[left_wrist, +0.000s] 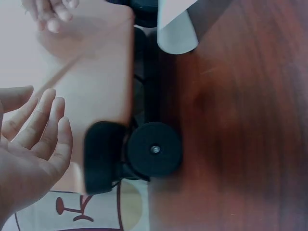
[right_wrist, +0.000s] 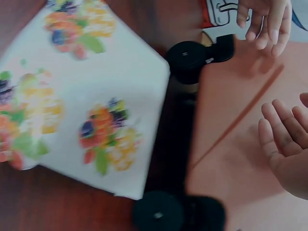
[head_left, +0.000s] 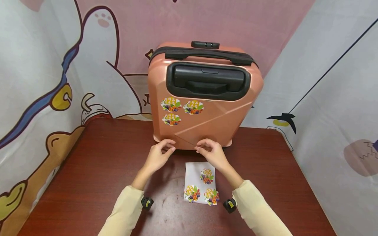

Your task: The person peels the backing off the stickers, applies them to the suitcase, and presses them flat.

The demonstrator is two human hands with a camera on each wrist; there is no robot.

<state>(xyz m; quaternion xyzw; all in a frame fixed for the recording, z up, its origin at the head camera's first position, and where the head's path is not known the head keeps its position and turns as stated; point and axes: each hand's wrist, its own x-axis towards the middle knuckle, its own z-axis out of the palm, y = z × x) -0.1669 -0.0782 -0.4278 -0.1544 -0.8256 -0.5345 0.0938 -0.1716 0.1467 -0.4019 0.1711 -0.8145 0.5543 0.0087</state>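
Observation:
An orange-pink suitcase [head_left: 206, 121] stands upright at the back of the table, its black telescopic handle [head_left: 208, 78] set in the top of the face. Three round fruit stickers [head_left: 171, 119] are on the upper left of that face. In front of the suitcase's lower part are my left hand [head_left: 159, 155] and my right hand [head_left: 213, 154], apart from each other. Their fingers are loosely bent, and nothing shows between fingers and thumb. Below and between the hands lies a white sheet [head_left: 193, 175] bearing three more fruit stickers [head_left: 207, 176].
The reddish-brown table [head_left: 118, 183] spreads out on both sides of the suitcase. Behind it hangs a cartoon-printed cloth [head_left: 124, 39]. Black wheels [left_wrist: 155, 149] stick out at the suitcase's base, and the sheet's far edge lies close to them.

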